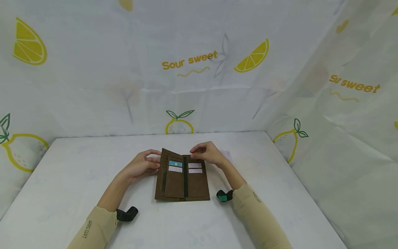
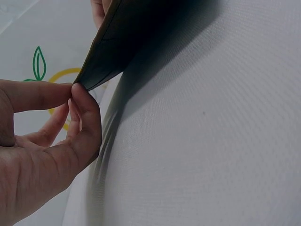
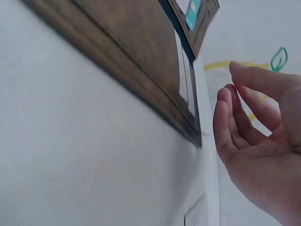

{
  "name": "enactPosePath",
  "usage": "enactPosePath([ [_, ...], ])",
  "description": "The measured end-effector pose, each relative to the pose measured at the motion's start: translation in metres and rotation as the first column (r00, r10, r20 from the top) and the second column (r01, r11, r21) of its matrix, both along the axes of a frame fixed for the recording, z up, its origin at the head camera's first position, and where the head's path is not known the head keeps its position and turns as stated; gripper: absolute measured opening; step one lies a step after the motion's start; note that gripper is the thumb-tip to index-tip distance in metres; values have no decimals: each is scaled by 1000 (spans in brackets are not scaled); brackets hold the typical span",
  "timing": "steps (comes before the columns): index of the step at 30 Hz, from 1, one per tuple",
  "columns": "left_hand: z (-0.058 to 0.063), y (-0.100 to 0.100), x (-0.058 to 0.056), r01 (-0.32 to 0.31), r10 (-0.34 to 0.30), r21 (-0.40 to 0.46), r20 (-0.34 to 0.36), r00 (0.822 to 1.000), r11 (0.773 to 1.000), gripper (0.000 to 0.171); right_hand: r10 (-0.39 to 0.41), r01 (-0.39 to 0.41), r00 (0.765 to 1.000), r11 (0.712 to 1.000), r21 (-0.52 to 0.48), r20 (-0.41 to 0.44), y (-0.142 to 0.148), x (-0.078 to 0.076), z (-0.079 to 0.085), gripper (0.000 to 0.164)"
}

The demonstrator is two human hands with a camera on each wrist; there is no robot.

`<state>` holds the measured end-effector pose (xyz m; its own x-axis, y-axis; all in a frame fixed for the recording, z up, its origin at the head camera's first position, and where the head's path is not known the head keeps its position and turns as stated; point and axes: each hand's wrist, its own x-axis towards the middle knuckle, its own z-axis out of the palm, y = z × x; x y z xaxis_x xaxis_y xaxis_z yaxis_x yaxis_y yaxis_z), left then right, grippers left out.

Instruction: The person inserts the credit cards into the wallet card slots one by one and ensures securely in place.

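A brown bifold wallet (image 1: 198, 186) stands spread on the table, its left cover raised at a tilt and its right half lying flat. Card slots on the inner leaf hold a blue card (image 1: 175, 164) and a white card (image 1: 175, 169); white cards (image 1: 195, 171) also show in the right half. My left hand (image 1: 140, 167) pinches the outer edge of the raised cover between thumb and finger, as the left wrist view shows at a corner of the wallet (image 2: 106, 52). Just off the wallet's top right corner, my right hand (image 3: 263, 127) hovers with loosely bent fingers and nothing between them.
On the white table (image 1: 77, 180), a pale card or paper (image 1: 226, 154) lies behind my right hand, partly hidden. White cloth (image 1: 102, 69) with lemon prints rises along the back and right sides. Black wrist devices (image 1: 127, 214) sit at both cuffs.
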<state>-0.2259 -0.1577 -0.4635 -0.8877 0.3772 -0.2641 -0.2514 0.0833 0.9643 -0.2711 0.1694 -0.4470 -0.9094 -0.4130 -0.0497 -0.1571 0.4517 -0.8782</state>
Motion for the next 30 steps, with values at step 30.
enactPosePath([
  [30,1,1,0,5,-5,28,7,1000,1000,54,-227,270,962,876,399,-152,95,-2,-7,56],
])
